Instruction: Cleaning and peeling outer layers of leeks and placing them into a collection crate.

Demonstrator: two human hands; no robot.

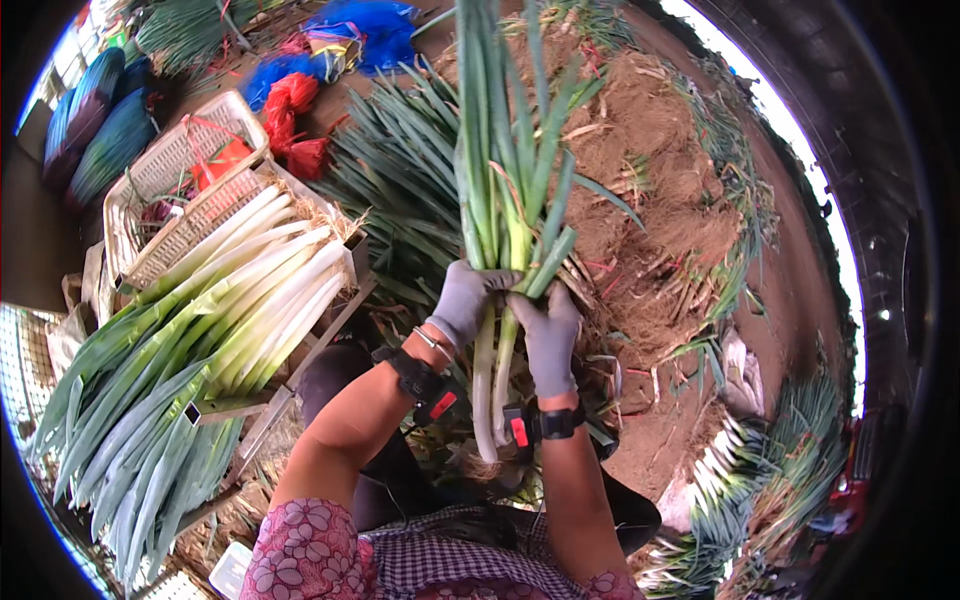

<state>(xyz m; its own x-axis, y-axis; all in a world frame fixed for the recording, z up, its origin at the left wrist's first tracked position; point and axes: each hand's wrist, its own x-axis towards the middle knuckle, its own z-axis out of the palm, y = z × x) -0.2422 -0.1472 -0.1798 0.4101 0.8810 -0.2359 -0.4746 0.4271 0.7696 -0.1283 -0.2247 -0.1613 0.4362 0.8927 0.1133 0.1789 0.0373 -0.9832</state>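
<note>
In front of me, two or so long green onions (483, 375) stand nearly upright, leaves pointing away and white stalks with roots hanging toward my lap. My left hand (463, 302), in a grey glove, is closed round them where the leaves begin. Gloved likewise, my right hand (551, 340) pinches a green leaf (550, 264) at the right side of the same stalks. Some of its fingers are hidden behind the onions. Just beyond my left hand spreads a heap of leafy green onions (385, 175). Peeled green onions (250, 290) with white stalks lie stacked on a metal-framed stand (262, 435) to my left.
A cream plastic basket (190, 222) sits behind the stack, with red twine (290, 115) and blue netting (360, 35) farther back. Brown root and leaf waste (650, 190) is piled at the right. More bundled green onions (720, 475) lie at the lower right.
</note>
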